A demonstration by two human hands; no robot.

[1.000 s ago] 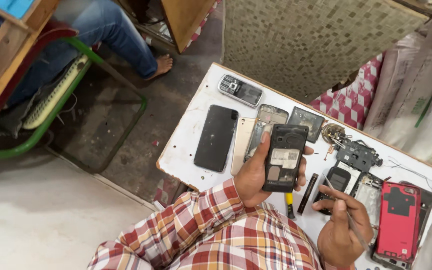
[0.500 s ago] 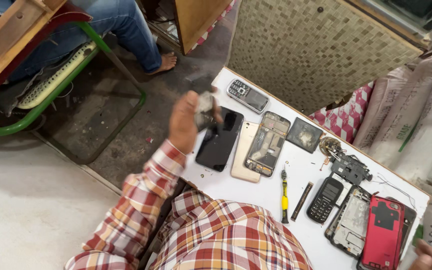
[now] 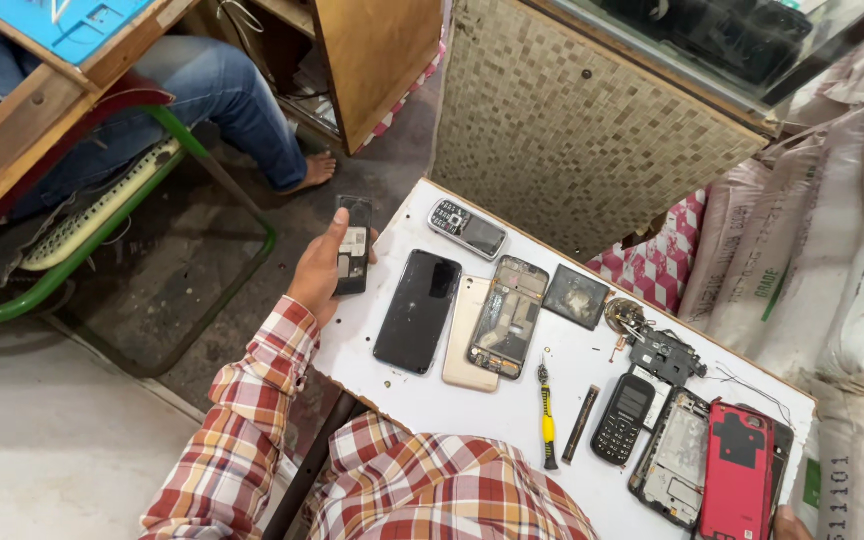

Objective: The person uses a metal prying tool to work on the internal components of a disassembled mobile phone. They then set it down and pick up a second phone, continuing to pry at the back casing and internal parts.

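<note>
Below, the white bench (image 3: 452, 400) carries a black smartphone (image 3: 418, 310) near its left edge, a gold phone back (image 3: 468, 335) touching an open phone frame (image 3: 508, 317), then a red-backed phone (image 3: 739, 470) at the right edge and a yellow screwdriver (image 3: 547, 420) near the front edge. Just beyond the left edge, the left hand (image 3: 320, 270) has its fingers wrapped around a small opened phone (image 3: 353, 245). Only a sliver of the right hand (image 3: 790, 524) shows; its grip cannot be told.
</note>
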